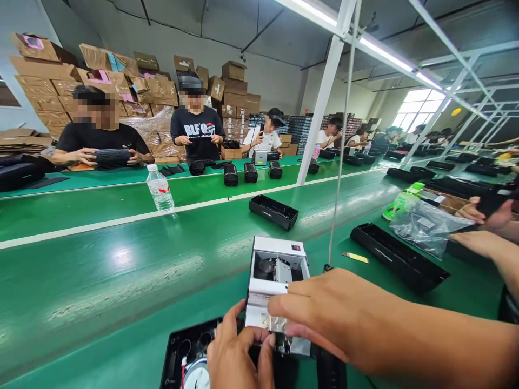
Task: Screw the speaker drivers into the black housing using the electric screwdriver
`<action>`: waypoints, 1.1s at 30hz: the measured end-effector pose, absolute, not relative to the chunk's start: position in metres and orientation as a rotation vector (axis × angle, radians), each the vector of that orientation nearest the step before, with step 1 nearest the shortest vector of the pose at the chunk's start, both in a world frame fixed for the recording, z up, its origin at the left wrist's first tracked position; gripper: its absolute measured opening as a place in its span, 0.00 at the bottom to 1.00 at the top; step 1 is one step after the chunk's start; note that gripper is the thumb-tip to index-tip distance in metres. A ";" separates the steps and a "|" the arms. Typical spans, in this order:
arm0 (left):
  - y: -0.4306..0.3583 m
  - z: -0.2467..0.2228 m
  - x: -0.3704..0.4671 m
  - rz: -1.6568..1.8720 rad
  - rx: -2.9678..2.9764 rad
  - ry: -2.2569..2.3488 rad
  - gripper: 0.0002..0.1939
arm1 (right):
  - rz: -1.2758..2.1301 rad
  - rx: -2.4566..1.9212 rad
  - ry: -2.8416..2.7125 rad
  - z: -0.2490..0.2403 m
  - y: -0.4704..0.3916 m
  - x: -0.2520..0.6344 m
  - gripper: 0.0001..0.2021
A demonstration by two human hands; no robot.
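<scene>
Resting on the glossy green tabletop (121, 302) near the bottom edge, a boxy white plastic-and-metal unit (278, 292) with an open top stands over a flat black plastic housing (182, 351) that shows a round pale part inside. Both hands meet at the unit's near end: the left hand (239, 356) has its grip clenched on that end, thumb up against a small shiny metal plate (274, 323), while the right hand (324, 313) has its grip closed over the same end, fingers curled across the top of the plate. Just beyond lies a long black rectangular tray (399, 258), a crinkled clear plastic bag (425, 227) and a shorter open black tray (273, 210). A ribbed clear plastic water bottle (160, 189) stands upright farther left, well apart.
</scene>
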State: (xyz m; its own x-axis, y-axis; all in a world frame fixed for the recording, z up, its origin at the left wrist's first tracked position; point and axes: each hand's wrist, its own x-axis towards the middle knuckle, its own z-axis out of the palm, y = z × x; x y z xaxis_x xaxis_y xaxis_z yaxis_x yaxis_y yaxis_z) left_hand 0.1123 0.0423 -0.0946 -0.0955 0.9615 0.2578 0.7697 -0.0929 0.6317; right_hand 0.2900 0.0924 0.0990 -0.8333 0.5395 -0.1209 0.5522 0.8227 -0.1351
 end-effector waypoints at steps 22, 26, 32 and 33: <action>0.037 -0.083 0.115 1.059 1.734 1.829 0.13 | -0.105 1.178 3.255 0.078 0.088 0.293 0.13; 0.037 -0.081 0.114 1.060 1.734 1.825 0.14 | -0.131 1.143 3.249 0.072 0.090 0.294 0.13; 0.036 -0.077 0.114 1.036 1.729 1.833 0.14 | -0.237 1.296 2.985 0.077 0.089 0.289 0.06; 0.036 -0.077 0.114 1.031 1.730 1.840 0.14 | -0.256 1.330 2.878 0.081 0.089 0.286 0.05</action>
